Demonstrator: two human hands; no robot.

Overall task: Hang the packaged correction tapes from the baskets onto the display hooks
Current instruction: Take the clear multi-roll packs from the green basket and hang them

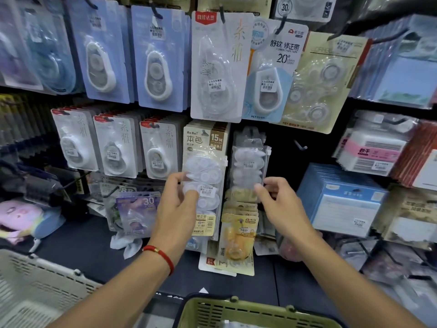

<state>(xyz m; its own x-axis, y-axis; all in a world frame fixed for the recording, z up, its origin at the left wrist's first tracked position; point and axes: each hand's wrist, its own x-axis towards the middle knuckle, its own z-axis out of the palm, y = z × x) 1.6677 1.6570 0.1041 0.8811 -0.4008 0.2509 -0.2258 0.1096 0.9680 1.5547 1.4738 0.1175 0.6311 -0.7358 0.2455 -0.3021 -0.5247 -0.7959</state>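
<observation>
My left hand [179, 200] grips a clear pack of white correction tapes [205, 181], held against the beige BoBo packs [203, 140] hanging in the middle row. My right hand [274, 197] pinches the lower edge of a second clear bag of correction tapes [248, 166], which hangs just right of the first. A bare black hook [299, 146] sticks out of the dark panel to the right of that bag. The green basket [236, 308] sits below my arms at the bottom edge, and the white basket [35, 287] at the lower left.
Rows of carded correction tapes fill the hooks above and to the left [115, 147]. Yellow tape packs [238, 240] hang below my right hand. Boxes of sticky notes [340, 200] stand on the right. A purple pack [137, 211] hangs at the lower left.
</observation>
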